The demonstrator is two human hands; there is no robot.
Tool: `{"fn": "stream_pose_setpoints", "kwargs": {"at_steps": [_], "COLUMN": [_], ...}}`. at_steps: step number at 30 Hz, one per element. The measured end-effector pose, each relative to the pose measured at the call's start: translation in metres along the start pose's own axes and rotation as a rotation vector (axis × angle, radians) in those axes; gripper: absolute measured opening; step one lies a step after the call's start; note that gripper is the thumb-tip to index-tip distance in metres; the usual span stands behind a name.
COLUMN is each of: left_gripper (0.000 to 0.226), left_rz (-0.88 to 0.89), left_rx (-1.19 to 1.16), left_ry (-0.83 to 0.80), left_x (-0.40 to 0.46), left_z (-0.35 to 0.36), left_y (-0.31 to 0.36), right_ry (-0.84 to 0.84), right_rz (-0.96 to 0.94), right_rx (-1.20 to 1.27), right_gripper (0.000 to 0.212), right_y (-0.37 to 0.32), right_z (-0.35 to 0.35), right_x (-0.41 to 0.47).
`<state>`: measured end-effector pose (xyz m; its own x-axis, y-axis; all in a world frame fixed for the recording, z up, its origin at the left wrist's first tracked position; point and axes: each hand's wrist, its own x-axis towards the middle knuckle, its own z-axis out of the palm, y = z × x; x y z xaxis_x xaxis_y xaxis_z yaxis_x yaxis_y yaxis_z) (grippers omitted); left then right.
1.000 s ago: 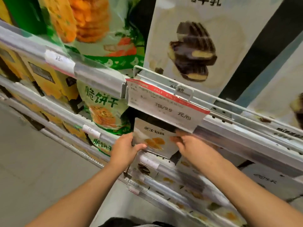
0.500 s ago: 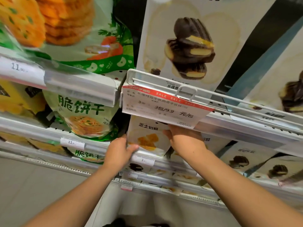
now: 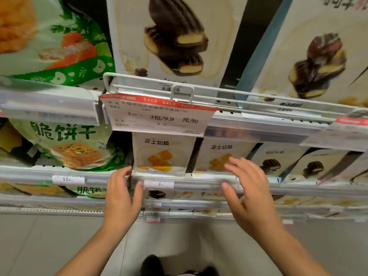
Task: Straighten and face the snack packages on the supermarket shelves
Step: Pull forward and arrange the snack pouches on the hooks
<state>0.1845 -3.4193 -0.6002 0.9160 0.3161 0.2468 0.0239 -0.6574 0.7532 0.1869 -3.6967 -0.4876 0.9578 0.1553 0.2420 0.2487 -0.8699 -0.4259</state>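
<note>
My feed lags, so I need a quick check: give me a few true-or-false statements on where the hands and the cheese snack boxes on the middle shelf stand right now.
1. Both hands are open and grip nothing. True: the left hand and right hand are spread.
2. Two cheese boxes stand side by side. True: the left box and right box.
3. The sale tag hangs below the cheese boxes. False: it hangs above them.
4. The green bag sits right of the cheese boxes. False: it sits to their left.
</note>
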Motion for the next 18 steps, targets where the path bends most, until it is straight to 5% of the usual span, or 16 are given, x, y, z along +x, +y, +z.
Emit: {"fn": "stream_pose_setpoints", "kwargs": {"at_steps": [2,7,18], "left_gripper": [0.019,0.024,0.020], "left_rz": [-0.022,-0.006,0.454], "left_rx": [-0.045,-0.096,-0.159], "left_ry": [-0.095,-0.492,-0.831], "left_x": [-0.016,-0.042,-0.140], "left_z": [0.004,0.051,0.181], "left_y": [0.012,0.073,0.308], "right_ry": [0.025,0.172,0.727], "right_rz": [0.238,0.653,0.866], "right_rx": [0.213,0.541,0.662], "right_gripper": [0.018,0.032,0.022], "right_y": [0.031,0.098,0.215], "right_z": [-0.014,-0.051,-0.177], "right_x": [-0.046,-0.141,-0.308]}}
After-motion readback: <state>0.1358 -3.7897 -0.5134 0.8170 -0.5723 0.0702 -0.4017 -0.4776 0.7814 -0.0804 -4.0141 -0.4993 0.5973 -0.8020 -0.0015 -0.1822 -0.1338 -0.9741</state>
